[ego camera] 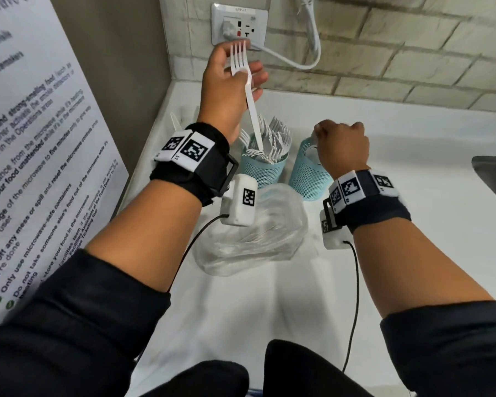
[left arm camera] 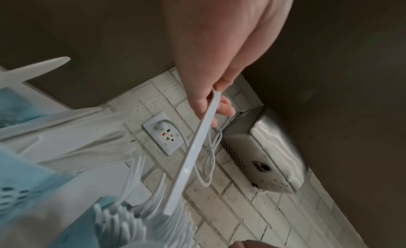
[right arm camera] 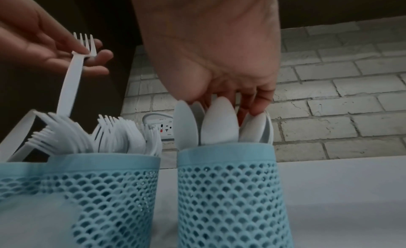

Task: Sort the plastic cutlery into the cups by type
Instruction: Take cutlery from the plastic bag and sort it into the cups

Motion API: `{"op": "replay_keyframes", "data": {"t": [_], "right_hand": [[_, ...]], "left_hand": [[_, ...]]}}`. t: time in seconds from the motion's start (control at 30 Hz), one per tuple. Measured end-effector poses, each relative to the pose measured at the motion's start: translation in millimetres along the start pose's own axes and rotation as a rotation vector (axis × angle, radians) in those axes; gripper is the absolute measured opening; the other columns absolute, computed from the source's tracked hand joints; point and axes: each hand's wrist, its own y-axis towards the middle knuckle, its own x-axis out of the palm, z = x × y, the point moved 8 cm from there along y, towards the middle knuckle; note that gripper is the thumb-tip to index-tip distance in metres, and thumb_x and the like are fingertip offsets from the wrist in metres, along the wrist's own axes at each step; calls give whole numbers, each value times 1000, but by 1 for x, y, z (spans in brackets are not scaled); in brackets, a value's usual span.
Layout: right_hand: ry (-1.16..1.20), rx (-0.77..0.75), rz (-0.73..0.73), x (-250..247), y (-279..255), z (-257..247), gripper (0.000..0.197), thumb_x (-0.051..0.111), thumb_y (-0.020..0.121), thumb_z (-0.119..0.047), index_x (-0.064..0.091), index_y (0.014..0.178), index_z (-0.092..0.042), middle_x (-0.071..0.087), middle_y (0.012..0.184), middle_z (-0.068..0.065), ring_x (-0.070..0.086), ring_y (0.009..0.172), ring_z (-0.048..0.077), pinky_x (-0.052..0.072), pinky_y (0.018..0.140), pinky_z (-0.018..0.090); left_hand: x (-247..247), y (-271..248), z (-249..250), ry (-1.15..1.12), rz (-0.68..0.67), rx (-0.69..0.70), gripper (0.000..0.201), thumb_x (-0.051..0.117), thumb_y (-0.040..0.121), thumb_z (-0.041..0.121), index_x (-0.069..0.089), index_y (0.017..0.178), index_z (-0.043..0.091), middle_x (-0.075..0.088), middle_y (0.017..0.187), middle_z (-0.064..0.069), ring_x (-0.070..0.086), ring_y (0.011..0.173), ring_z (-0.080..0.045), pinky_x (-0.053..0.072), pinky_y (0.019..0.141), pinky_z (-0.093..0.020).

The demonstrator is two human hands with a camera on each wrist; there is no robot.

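Observation:
My left hand (ego camera: 229, 73) pinches a white plastic fork (ego camera: 248, 90) just below its tines, tines up. The fork's handle (left arm camera: 193, 147) reaches down among the several forks standing in the left blue mesh cup (ego camera: 262, 170). My right hand (ego camera: 341, 144) hovers over the right blue mesh cup (ego camera: 308, 173), its fingers curled round the bowls of the white spoons (right arm camera: 219, 123) that stand in that cup (right arm camera: 228, 191). In the right wrist view the fork cup (right arm camera: 87, 191) stands just left of the spoon cup. A white knife tip (ego camera: 175, 118) pokes up behind my left wrist; what holds it is hidden.
A crumpled clear plastic bag (ego camera: 252, 227) lies on the white counter (ego camera: 413, 210) in front of the cups. A wall socket (ego camera: 239, 24) with a white cable sits on the brick wall behind. A notice board (ego camera: 40, 138) stands at the left, a metal sink edge (ego camera: 493, 173) at the right.

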Motion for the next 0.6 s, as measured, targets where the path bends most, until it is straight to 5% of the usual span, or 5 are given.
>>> {"op": "replay_keyframes", "data": {"t": [0.1,0.2,0.33,0.47,0.6], "right_hand": [[-11,62,-75,7,2,5,39,29,100,-30,60,115,-11,65,107,18,41,117,35,37,89,39],[5,85,-98,7,2,4,39,29,100,-30,61,113,-12,66,107,17,40,118,34,36,90,38],[1,80,-125,6,-1,4,38,29,100,-30,60,115,-14,64,109,18,40,118,35,35,91,40],[-4,53,-173,6,-3,2,37,30,99,-31,59,116,-16,61,111,18,40,117,36,36,91,42],[4,66,-216,5,-7,-2,36,34,97,-29,55,120,-11,53,121,22,37,119,37,35,94,43]], "left_hand": [[3,2,7,57,18,97,20,34,99,4,49,104,15,62,93,-5,65,81,-12,53,80,-28],[3,5,2,91,52,145,19,36,96,-4,51,99,7,61,97,-12,63,88,-19,53,77,-22],[-5,11,-18,255,81,122,20,46,90,-5,60,93,10,65,90,-5,61,89,-17,51,89,-35],[-3,9,-16,513,68,214,20,55,89,5,68,103,3,66,91,1,59,83,-8,47,81,-15],[12,2,-3,823,-25,384,23,56,90,11,69,109,7,70,104,-7,60,90,-11,40,80,-11]]}}
